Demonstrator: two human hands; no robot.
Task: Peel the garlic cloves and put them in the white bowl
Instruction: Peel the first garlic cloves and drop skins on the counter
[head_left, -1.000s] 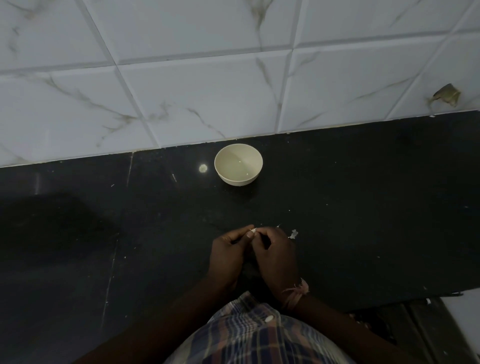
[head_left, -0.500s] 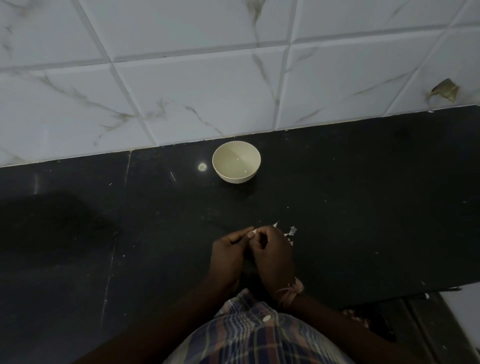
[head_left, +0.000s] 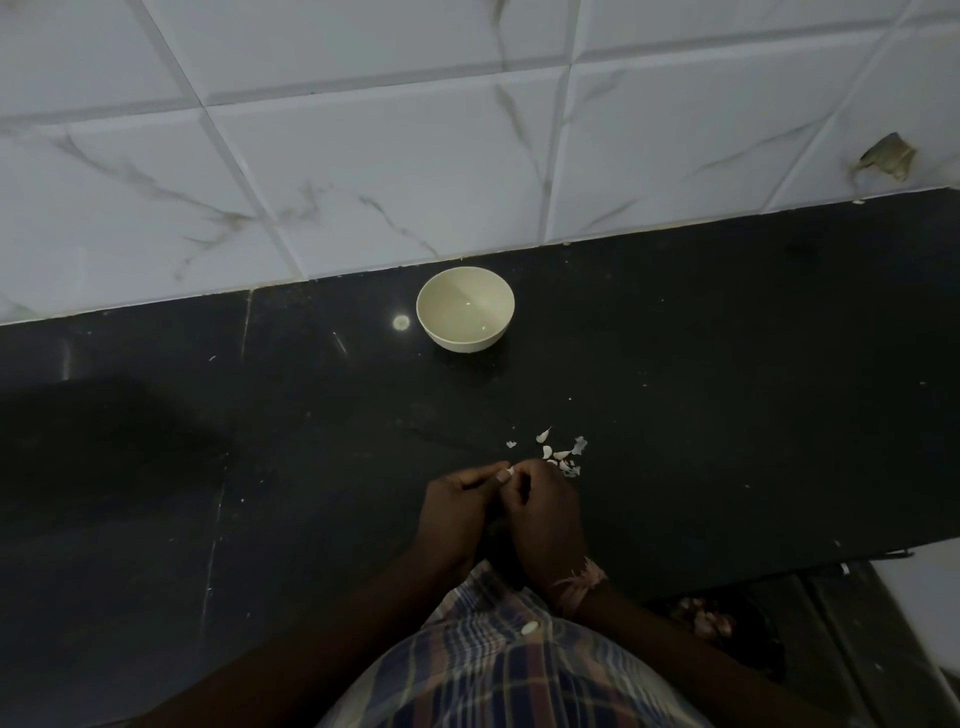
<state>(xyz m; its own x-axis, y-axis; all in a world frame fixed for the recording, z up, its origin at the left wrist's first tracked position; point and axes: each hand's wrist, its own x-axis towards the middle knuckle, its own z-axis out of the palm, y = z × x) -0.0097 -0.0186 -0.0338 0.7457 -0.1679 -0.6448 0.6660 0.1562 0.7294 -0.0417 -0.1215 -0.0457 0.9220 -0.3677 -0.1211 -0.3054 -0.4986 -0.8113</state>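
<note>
Nearest you, your left hand (head_left: 457, 512) and right hand (head_left: 545, 514) meet fingertip to fingertip, pinching a garlic clove (head_left: 510, 472) of which only a pale tip shows. Expect it to be small, light and firm, with dry papery skin that tears. Hold the body and pick at the tip. Just beyond, to the right, thin curled peel flakes (head_left: 563, 454) lie on the glossy black table (head_left: 727, 389). Farther off stands the white bowl (head_left: 465, 308), smooth, round and apparently empty, below the marbled wall tiles (head_left: 363, 171).

No readable text, labels or numbers anywhere.
</note>
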